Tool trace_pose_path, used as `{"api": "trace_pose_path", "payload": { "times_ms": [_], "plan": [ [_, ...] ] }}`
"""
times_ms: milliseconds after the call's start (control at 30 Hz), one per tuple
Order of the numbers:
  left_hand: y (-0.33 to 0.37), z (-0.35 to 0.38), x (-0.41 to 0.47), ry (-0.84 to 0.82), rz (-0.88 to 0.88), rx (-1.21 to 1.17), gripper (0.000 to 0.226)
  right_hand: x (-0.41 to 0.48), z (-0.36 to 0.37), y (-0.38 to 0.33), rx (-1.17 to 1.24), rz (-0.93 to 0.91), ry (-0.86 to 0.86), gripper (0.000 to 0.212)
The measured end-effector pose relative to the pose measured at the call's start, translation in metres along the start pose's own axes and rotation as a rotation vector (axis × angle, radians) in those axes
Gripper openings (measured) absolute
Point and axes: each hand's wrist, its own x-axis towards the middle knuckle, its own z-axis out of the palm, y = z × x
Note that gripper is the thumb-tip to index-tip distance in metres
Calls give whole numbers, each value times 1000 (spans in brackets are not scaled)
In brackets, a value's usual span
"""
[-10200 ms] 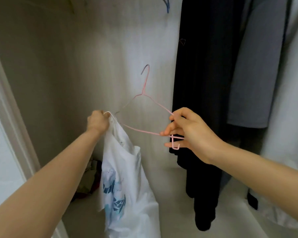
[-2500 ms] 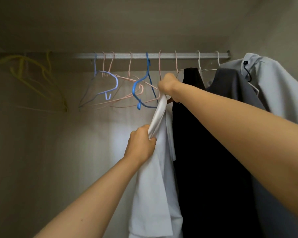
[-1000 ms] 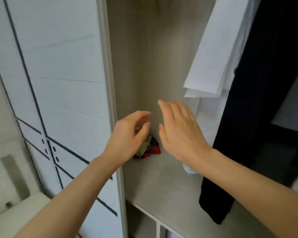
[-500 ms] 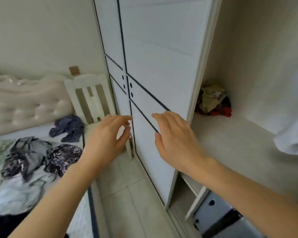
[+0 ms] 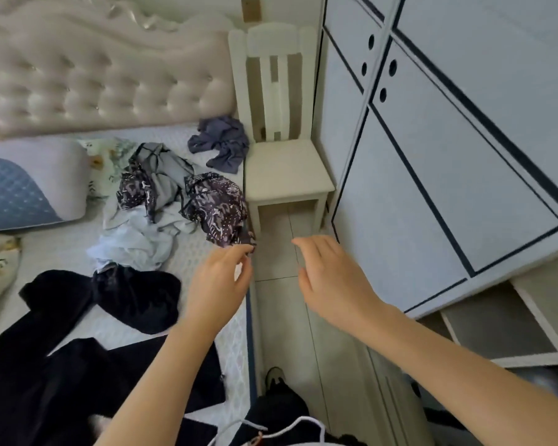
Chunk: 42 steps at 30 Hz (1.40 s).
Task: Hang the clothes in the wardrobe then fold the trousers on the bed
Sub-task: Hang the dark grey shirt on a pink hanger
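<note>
The clothes lie loose on the bed [image 5: 62, 249]: a dark patterned garment [image 5: 216, 207] at the mattress edge, tangled with a pale blue one [image 5: 133, 243], a crumpled grey-blue piece [image 5: 221, 144] up by the tufted headboard [image 5: 94, 75], and black cloth [image 5: 133, 297] spread nearest us; which are trousers we cannot tell. Our left hand [image 5: 219, 284] hovers at the bed's edge, fingers loosely curved and empty, tips close to the patterned garment. Our right hand [image 5: 332, 278] hangs over the tiled floor [image 5: 287, 317], fingers spread, holding nothing. A cream chair [image 5: 287, 175] stands between the bed and the wardrobe doors [image 5: 432, 175].
</note>
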Motion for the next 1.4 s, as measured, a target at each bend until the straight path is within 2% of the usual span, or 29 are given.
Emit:
{"api": "trace_pose_path", "payload": {
  "times_ms": [167, 567, 767, 1033, 1233, 1400],
  "plan": [
    [-70, 8, 25, -61, -217, 22, 27, 50, 37, -4, 23, 32, -169, 47],
    [-142, 43, 135, -99, -373, 7, 28, 198, 112, 43, 60, 43, -396, 43],
    [-153, 81, 246, -112, -446, -3, 28, 304, 132, 104, 17, -27, -434, 45],
    [-168, 108, 404, -151, -545, 62, 31, 459, 157, 192, -104, -164, -565, 34],
    [-208, 114, 486, -194, -565, 77, 26, 570, 190, 229, -169, -191, -581, 29],
    [-267, 114, 556, -172, -627, 55, 30, 654, 219, 242, -188, -175, -607, 22]
  ]
}}
